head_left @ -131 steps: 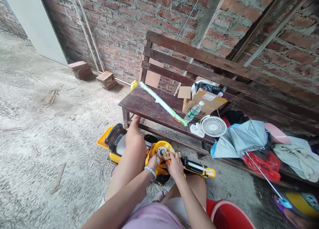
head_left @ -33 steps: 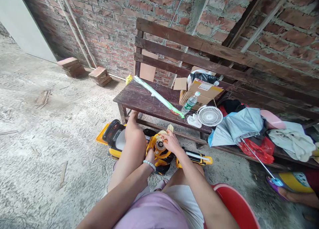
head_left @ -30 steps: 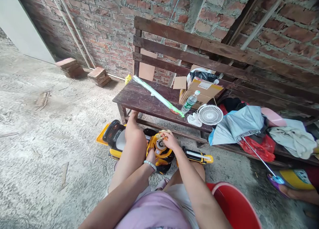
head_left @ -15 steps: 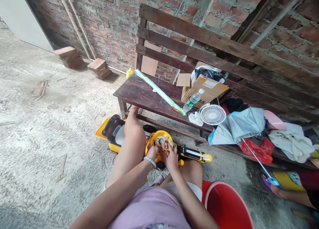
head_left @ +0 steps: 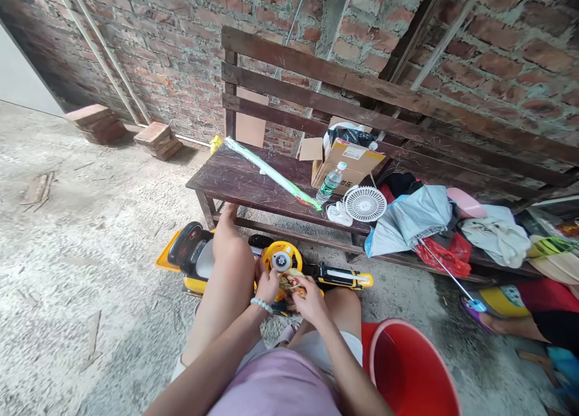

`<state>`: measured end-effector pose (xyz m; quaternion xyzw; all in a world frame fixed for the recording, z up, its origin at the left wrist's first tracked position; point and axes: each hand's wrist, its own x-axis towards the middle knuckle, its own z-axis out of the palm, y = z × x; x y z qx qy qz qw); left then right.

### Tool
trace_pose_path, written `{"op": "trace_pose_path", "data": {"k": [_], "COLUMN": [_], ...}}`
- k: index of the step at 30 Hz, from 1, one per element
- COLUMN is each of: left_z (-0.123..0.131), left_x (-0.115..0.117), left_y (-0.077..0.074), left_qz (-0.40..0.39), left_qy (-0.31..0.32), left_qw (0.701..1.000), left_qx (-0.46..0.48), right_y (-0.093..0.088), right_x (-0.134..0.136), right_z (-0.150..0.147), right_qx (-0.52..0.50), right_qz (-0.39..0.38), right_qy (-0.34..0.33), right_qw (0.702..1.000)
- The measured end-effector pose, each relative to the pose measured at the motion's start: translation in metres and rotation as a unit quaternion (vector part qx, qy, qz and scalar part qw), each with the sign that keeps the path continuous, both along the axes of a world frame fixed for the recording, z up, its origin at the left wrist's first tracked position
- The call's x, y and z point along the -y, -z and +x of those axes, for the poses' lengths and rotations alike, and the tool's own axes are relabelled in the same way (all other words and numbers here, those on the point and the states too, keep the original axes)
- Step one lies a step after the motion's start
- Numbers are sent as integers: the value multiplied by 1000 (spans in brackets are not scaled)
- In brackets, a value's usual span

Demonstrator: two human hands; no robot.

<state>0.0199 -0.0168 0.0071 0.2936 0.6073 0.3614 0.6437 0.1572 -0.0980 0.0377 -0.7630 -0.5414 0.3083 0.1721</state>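
Note:
A yellow and black ride-on toy car (head_left: 194, 260) lies on the concrete floor between my legs and the bench. Its yellow steering wheel (head_left: 282, 258) faces up. My right hand (head_left: 309, 296) is closed on a small patterned cloth (head_left: 292, 281), holding it just below the wheel. My left hand (head_left: 266, 284), with a bead bracelet at the wrist, touches the same cloth from the left, and both hands hold it together. My left knee hides part of the car's seat.
A dark wooden bench (head_left: 253, 184) carries a long green-white tube (head_left: 270, 173), cardboard box (head_left: 346, 161), water bottle (head_left: 329, 183), white fan (head_left: 364, 204), grey umbrella (head_left: 414, 214) and clothes. A red bucket (head_left: 409, 374) stands at my right. Bricks (head_left: 158, 139) lie by the wall. Another person's foot (head_left: 493, 324) is at right.
My right hand rubbed the cloth over the steering wheel, then drew it back toward me. Both hands now hold the cloth below the wheel. The view shifted right.

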Motion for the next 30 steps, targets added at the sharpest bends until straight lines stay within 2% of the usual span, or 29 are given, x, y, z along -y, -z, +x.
{"op": "trace_pose_path", "data": {"k": [2,5,9,13,16,19,22,24,27,30], "left_z": [-1,3,10,7,1,-4,-6,-5,-2,3], "left_x": [3,11,25,28,26,24,24,25,25,26], "left_y": [-3,-3,3,3,0,-2,0,2,3,5], "left_qz": [77,149,157,171,173,182,191,193,198,196], "left_qy": [47,169,345,439,501,533,540,541,540,539], "left_qw": [993,960,888,819,758,711,692,686,675,657], "left_qx": [-80,-165,-260,-327,-380,-421,-440,-447,-462,-490], "right_y": [-6,-8,15,43,48,42,36,35,38,46], "right_x": [4,3,-5,-7,-3,8,23,27,22,7], "right_z": [25,67,100,103,114,146,179,186,165,122], "right_qx": [20,72,90,108,157,216,256,262,246,194], "right_qz": [60,115,62,29,-15,-77,-122,-129,-109,-25], "right_qy": [41,120,185,183,155,180,238,254,252,190], "right_qw": [997,983,977,977,975,957,929,922,930,962]}}
